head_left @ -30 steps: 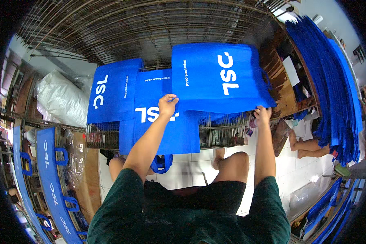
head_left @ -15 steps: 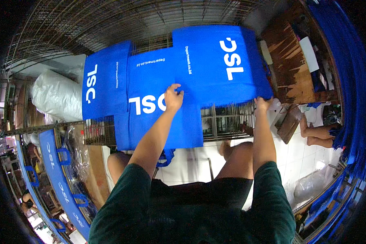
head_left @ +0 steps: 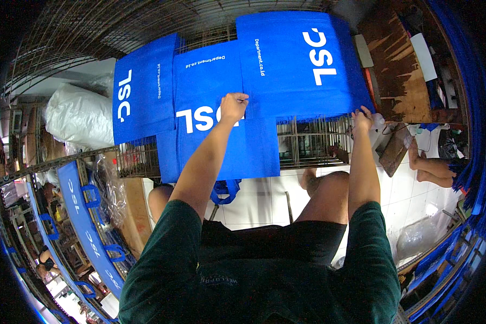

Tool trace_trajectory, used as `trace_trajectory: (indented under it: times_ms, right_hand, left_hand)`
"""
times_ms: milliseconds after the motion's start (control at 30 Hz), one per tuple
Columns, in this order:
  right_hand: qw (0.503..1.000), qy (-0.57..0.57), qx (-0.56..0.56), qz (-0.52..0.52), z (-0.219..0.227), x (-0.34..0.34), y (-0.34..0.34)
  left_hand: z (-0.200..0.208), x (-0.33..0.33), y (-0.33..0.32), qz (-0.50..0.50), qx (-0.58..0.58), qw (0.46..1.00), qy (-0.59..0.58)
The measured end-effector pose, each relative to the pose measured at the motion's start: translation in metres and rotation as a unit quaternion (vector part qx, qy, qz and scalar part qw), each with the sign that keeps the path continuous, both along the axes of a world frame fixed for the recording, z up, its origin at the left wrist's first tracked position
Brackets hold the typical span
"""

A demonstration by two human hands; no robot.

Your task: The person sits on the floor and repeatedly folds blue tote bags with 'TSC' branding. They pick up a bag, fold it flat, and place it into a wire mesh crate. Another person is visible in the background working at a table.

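Note:
Three blue fabric bag panels with white print lie side by side on a wire rack: a left panel, a middle panel and a right panel, whose left edge overlaps the middle one. My left hand is closed in a pinch at that overlapping edge; whether cloth is between its fingertips cannot be made out. At the near right corner of the right panel, my right hand pinches the cloth. A blue strap loop hangs below the middle panel.
A bulky clear plastic bundle sits at the left. On the right stand a worn wooden board and hanging blue strips. Another person's feet show on the right. Printed blue fabric stretches along the lower left.
In the view, the panels, rack and both hands sit higher and slightly right of before. My left hand's fingers now point more to the right, at the overlapping edge. My right hand stays at its corner.

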State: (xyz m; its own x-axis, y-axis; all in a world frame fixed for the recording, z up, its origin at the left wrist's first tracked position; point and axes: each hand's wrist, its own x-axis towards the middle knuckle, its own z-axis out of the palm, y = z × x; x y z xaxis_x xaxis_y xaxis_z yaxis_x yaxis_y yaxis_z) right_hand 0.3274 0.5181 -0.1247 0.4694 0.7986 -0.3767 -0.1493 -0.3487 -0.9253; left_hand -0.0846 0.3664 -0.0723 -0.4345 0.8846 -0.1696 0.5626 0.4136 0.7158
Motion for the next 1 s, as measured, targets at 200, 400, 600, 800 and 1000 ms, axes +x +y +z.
trace_trajectory:
  times_ms: [200, 400, 600, 800, 1000]
  right_hand:
    - [1.0, -0.02, -0.016, -0.001, 0.008, -0.007, -0.002]
    - [0.997, -0.04, 0.0, -0.069, 0.006, 0.004, -0.013]
    - [0.992, -0.101, 0.034, 0.068, 0.079, 0.015, -0.11]
    - [0.979, -0.146, 0.07, 0.123, 0.13, 0.019, -0.217]
    - [0.97, -0.169, 0.139, 0.111, 0.121, 0.027, -0.226]
  left_hand:
    - [-0.008, 0.003, -0.001, 0.005, -0.001, 1.0, 0.003]
    - [0.026, 0.009, 0.001, 0.029, 0.036, 0.993, 0.11]
    - [0.224, -0.073, 0.06, 0.014, 0.356, 0.923, -0.142]
    - [0.448, -0.089, 0.074, 0.113, 0.437, 0.617, -0.645]
    - [0.464, -0.084, 0.086, 0.129, 0.475, 0.641, -0.589]
